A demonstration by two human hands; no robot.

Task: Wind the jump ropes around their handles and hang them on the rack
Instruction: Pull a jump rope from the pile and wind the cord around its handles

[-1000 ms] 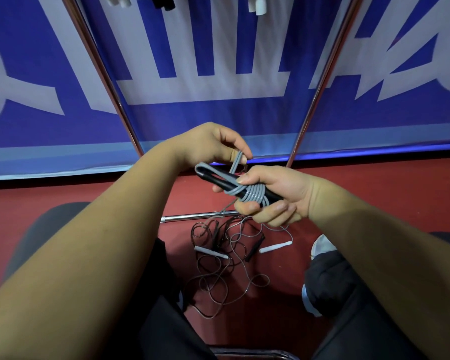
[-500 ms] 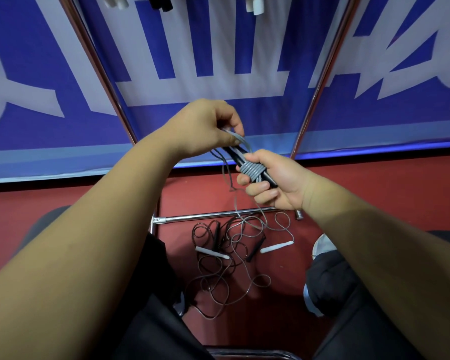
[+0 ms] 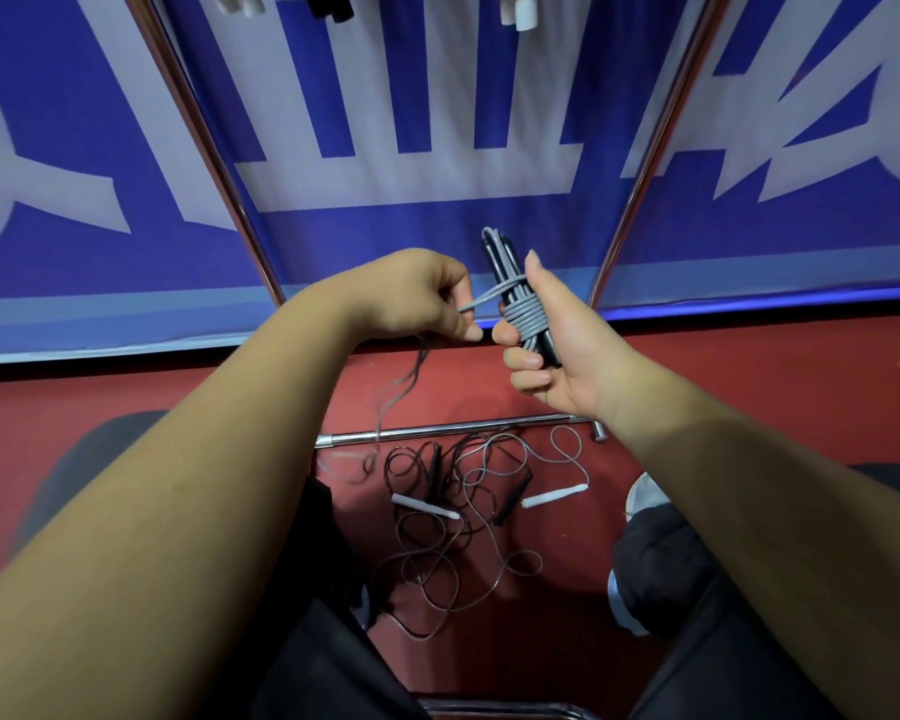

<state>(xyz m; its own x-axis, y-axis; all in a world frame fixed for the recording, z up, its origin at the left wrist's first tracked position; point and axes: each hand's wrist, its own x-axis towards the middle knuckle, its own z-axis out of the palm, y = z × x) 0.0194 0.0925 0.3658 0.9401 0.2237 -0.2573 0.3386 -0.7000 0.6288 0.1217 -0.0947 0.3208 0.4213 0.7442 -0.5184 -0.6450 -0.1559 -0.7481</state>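
My right hand (image 3: pixel 552 350) grips a pair of black jump-rope handles (image 3: pixel 499 262) held upright, with several turns of grey rope (image 3: pixel 528 315) wound round them. My left hand (image 3: pixel 417 298) pinches the free grey strand just left of the coil and pulls it taut. The slack of that rope hangs blurred below my left hand toward the floor. The chrome rack (image 3: pixel 640 163) rises in front of me, its two legs slanting up. Handles of hung ropes (image 3: pixel 521 10) show at the top edge.
On the red floor lies a tangle of loose jump ropes (image 3: pixel 463 517) with white handles (image 3: pixel 554 497) and black ones. The rack's chrome base bar (image 3: pixel 448 430) lies just beyond them. A blue and white banner (image 3: pixel 437 122) fills the background. My knees frame the pile.
My right hand has turned the handles from slanted to upright. My left hand came down from above the handles to their left side, drawing the rope round and pulling it taut.
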